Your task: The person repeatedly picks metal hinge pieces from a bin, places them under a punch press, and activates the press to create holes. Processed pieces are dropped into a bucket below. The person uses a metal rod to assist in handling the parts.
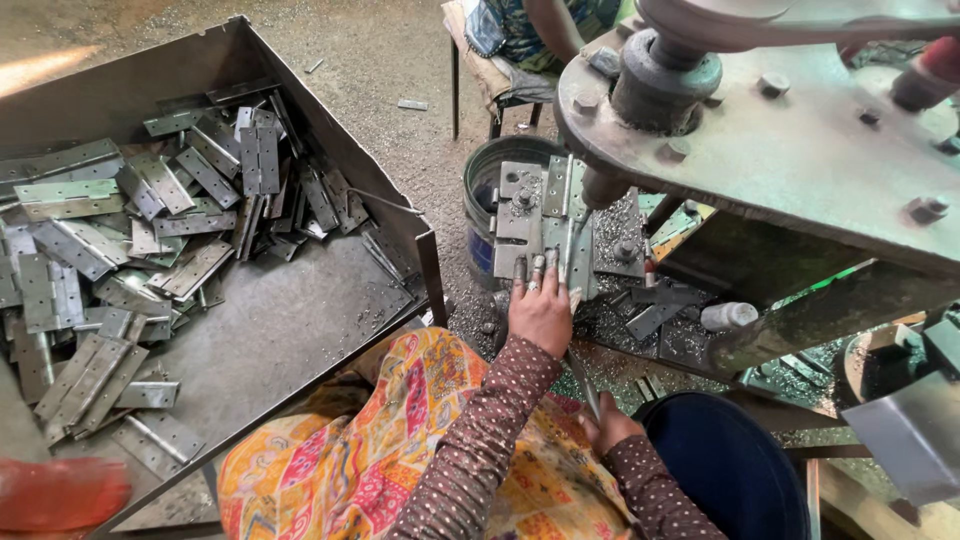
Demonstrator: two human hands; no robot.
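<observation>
Fingers of my left hand (540, 310) lie flat on a metal hinge (565, 225), pressing it down on the bed of the drill press (760, 130); nothing is pinched, the hand is spread open with the fingertips on the hinge's near edge. The hinge lies opened out under the spindle, amid grey metal shavings. My right hand (608, 425) sits low by my lap, clenched around a thin metal rod (583, 385) that slants up toward the press bed (its far end is hidden behind my left wrist, so I cannot tell what it touches).

Beside my left arm stands a large sheet-metal bin (300, 320), its far half heaped with more hinges (120, 250), its near floor partly bare. A bucket (485, 190) stands just behind the press bed, next to the bin's corner. My patterned cloth (400, 440) covers my knees, and a dark blue round container (730, 470) is close by my right hand. Another person (530, 30) sits on a stool beyond the bucket, well apart from my hands.
</observation>
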